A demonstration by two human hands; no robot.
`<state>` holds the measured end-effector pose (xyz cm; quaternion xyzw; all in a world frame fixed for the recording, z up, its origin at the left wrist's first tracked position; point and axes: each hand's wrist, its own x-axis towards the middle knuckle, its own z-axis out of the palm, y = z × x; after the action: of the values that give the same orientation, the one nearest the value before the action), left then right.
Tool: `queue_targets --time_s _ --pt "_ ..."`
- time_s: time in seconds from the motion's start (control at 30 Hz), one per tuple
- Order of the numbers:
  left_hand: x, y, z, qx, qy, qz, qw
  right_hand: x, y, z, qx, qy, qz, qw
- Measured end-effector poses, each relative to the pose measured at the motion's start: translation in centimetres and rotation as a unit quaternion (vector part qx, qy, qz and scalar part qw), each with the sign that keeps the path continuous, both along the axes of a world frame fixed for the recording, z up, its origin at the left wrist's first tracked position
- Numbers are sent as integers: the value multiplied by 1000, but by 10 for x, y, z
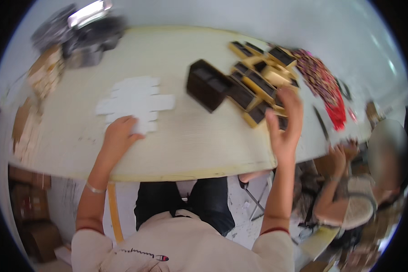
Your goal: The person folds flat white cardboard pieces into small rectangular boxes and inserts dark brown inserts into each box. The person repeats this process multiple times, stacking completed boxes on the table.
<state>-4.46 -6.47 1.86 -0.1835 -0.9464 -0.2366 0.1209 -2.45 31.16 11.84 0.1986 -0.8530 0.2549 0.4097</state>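
Pale cream tabletop. Hands apart: left hand, thumb spread, on flat white die-cut card sheet; right hand, fingers parted, beside piled black-and-gold rectangular boxes.

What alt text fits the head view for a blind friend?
A person's left hand rests on a flat white cutout, the open right hand at a pile of black-and-gold boxes on a table. A dark box sits between cutout and pile.

Looks like a packing workshop, judging by the pale worktop with a flat white carton blank and piled gold-and-black boxes, cardboard cartons below, and a co-worker alongside.
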Motion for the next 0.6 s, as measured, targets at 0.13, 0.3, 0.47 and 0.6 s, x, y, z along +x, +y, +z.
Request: queue_targets --time_s 0.13,0.3,0.47,0.6 --pt "-20 -9 5 -69 -29 -75 994 31 -66 -94 -50 -147 107 982" --pt "-5 -3 21 -82 19 -18 996 48 -122 -130 -139 -155 131 969" --pt "77 58 16 -21 241 -188 952 66 -119 -106 21 -45 172 984" --pt "92 71 -1 -1 112 -149 982 76 -75 -125 98 -117 185 971"
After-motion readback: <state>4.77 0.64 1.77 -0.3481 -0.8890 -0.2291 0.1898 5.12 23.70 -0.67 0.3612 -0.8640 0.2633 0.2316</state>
